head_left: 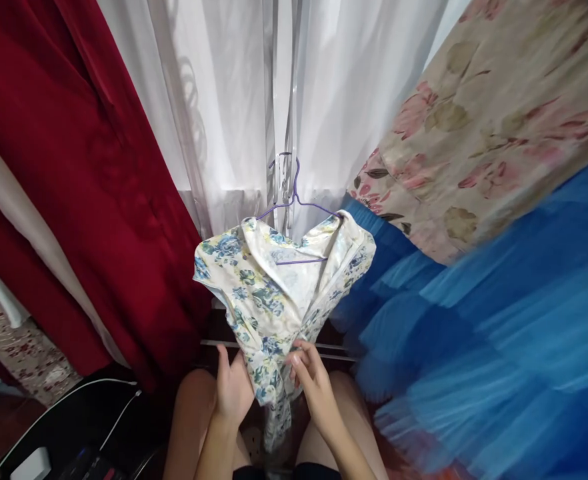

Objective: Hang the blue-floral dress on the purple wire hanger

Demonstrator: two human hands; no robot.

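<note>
A white blouse with blue and yellow flowers (269, 300) hangs on a thin purple wire hanger (297, 198). Its collar is folded back over a V-shaped neckline, and a strip of the same cloth dangles below the waist. At the lower left edge of the blouse, my left hand (235, 387) lies palm up with its thumb spread; its fingertips go behind the cloth. My right hand (314, 383) is at the front of the waist, its fingers bent and thumb drawn in on the cloth.
White sheer curtains (229, 100) hang behind the blouse, with a red curtain (109, 200) to the left. Beige floral cloth (474, 133) and blue tulle (474, 333) fill the right. A dark round-edged surface with a white cable (117, 423) stands lower left.
</note>
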